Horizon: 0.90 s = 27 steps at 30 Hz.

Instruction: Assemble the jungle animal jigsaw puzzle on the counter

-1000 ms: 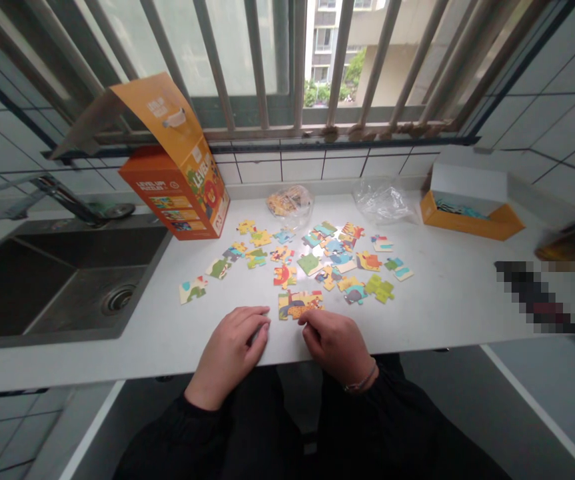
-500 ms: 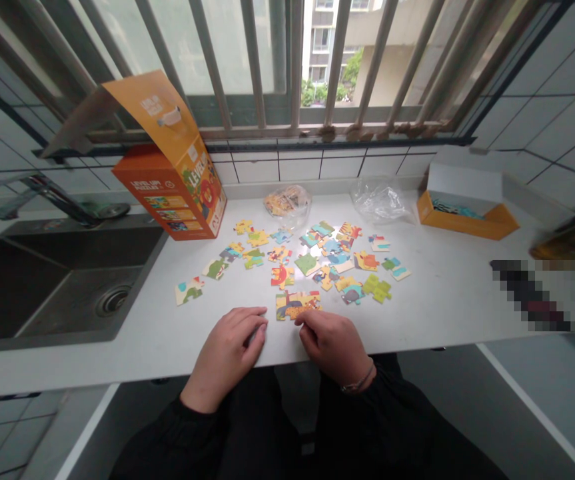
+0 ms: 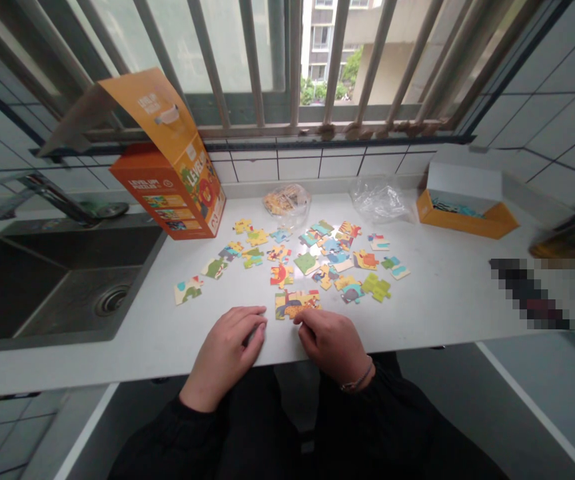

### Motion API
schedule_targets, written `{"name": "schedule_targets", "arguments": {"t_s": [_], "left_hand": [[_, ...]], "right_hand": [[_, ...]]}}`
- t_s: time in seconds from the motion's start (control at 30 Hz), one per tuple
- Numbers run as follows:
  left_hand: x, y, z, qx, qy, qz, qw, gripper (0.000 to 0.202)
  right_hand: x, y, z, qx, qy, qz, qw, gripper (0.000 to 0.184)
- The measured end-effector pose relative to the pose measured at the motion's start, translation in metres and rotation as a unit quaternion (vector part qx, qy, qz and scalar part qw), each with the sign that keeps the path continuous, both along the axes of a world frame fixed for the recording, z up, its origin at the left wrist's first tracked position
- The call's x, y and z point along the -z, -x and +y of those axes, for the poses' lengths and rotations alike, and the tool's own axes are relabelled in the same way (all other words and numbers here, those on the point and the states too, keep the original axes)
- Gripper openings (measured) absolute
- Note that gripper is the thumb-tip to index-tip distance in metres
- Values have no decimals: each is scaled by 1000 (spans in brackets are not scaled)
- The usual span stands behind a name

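Note:
A small joined section of jigsaw puzzle [image 3: 287, 303] lies flat near the counter's front, with yellow and spotted animal artwork. My right hand [image 3: 334, 343] touches its lower right edge with the index fingertip; the other fingers are curled under, gripping nothing visible. To the left of that section, my left hand [image 3: 232, 347] rests on the counter with its fingers stretched out and holds nothing. Beyond the hands lie several loose puzzle pieces, among them a red one [image 3: 281, 275], a green one [image 3: 307, 263], a lime one [image 3: 377, 287] and a white-and-green one [image 3: 188, 291].
An orange puzzle box [image 3: 167, 193] stands with its lid raised beside the sink [image 3: 74, 287]. Along the back are a bag of pieces [image 3: 287, 202], a crumpled clear bag [image 3: 381, 202] and an open yellow box [image 3: 467, 217]. A blurred-out dark object [image 3: 532, 293] lies at right.

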State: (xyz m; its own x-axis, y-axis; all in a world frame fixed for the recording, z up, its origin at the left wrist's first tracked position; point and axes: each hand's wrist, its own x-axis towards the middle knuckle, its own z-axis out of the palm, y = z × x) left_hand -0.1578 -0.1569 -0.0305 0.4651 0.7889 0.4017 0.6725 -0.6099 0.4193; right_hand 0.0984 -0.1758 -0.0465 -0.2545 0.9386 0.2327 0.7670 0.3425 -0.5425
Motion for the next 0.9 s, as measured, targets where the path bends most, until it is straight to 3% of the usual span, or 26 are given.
{"name": "schedule_targets", "arguments": {"t_s": [0.9], "left_hand": [[2,0,0,-1,11,5,1000,15]], "right_hand": [[-2,1,0,1,13,-11,1000,18]]}}
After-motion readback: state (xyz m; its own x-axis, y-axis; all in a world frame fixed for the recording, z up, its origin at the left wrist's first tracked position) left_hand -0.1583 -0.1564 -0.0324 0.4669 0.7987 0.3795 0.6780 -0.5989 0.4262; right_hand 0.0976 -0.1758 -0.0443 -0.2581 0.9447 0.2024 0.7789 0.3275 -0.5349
